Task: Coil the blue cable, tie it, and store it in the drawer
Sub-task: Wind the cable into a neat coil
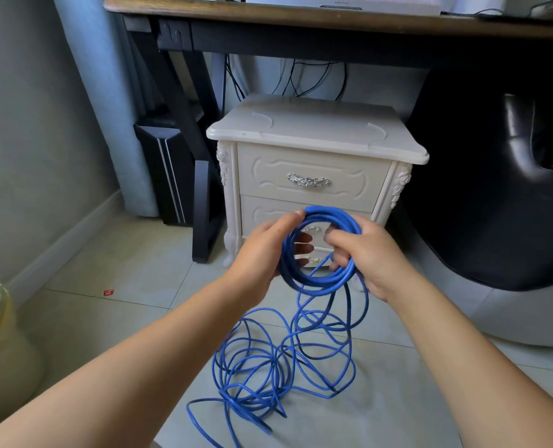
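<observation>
The step in hand is the coiling, which I judge to be only partly done. To do it well, the left hand (267,250) should serve as the fixed anchor of the loops. The right hand (367,257) should lay each new turn on at the same width, drawing slack up gently so the heap below does not pull into a knot. A slight twist per turn would probably help the loops lie flat. Both hands grip the blue cable (314,283): the left thumb lies over the coil's upper left with fingers through its middle, and the right fingers curl round its right side. The cable is thin, bright blue and springy-looking. Several neat turns hang in the air before the nightstand (314,130), whose 2 drawers look closed. The rest trails down into loose, overlapping loops on the tiled floor (133,305).
</observation>
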A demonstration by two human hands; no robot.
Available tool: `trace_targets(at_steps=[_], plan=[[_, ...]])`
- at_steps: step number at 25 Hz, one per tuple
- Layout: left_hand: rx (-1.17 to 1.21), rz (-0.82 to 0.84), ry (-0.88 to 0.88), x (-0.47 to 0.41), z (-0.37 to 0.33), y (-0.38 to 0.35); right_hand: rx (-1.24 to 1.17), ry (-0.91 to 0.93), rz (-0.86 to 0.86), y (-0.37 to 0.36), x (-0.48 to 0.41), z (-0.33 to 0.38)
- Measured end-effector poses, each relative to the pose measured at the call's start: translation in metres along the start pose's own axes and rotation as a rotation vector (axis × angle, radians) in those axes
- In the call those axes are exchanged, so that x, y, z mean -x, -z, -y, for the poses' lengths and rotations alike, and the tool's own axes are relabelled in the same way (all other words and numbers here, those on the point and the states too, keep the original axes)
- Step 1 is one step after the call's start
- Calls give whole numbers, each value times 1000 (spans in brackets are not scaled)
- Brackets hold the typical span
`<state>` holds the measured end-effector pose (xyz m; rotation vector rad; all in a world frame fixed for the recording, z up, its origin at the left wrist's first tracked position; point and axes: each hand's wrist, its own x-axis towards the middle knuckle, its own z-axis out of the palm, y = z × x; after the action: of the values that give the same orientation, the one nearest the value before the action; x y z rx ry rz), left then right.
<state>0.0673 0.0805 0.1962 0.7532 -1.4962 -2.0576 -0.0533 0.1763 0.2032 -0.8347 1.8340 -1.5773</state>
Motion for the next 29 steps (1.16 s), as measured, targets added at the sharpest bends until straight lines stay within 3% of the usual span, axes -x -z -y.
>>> trace_targets(at_steps=[3, 6, 9, 14, 24, 26, 29], plan=[[-363, 59, -158, 0, -1, 6, 357, 37, 93, -3, 7, 0], [-573, 153, -118, 1, 0, 9, 502, 26, 119, -4, 11, 2], [-563, 179, -133, 3, -2, 8, 457, 29, 132, -4, 10, 2], [-483, 78, -219, 1, -3, 5, 67, 14, 239, 4, 10, 7], [0, -141, -78, -7, -9, 0, 70, -103, 268, 13, 11, 12], [-36, -154, -79, -6, -6, -3, 55, -98, 236, 8, 12, 8], [-71, -64, -81, -2, -6, -7, -66, -83, 38, 2, 8, 2]])
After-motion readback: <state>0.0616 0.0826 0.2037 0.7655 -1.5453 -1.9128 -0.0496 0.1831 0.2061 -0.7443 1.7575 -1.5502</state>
